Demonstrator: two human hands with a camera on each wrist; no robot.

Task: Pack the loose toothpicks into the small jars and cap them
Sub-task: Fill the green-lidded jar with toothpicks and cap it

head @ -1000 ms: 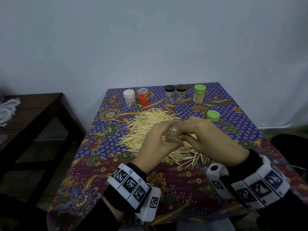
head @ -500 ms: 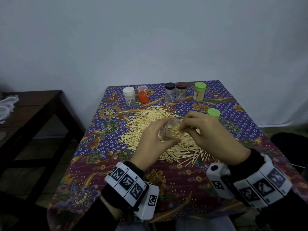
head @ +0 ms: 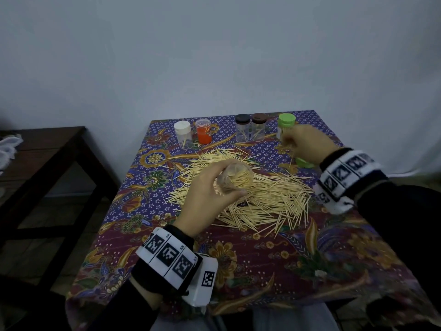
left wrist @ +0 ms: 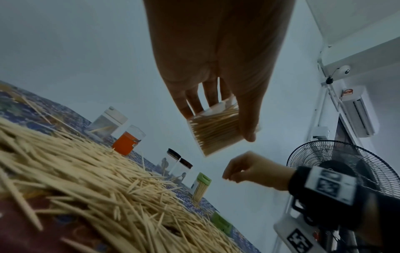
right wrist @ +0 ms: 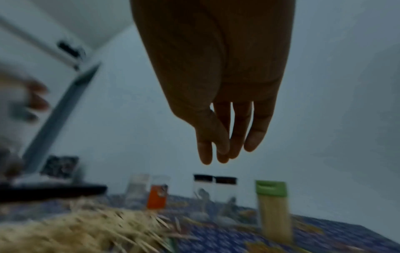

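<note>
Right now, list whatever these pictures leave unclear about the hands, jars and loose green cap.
- Loose green cap: head view, mostly hidden behind the right hand.
- Right hand's fingertips: head view hides them; right wrist view is blurred, so a pinched toothpick can't be ruled out.
- Held jar: the left hand covers its wall in the head view.
- Black-capped jar: contents too small to count.

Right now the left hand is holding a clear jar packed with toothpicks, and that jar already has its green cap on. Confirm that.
Not quite. The left hand does hold the clear jar packed with toothpicks, but the jar is uncapped: the head view looks straight into its open mouth. A loose green cap lies on the tablecloth, partly hidden under the right hand.
</note>
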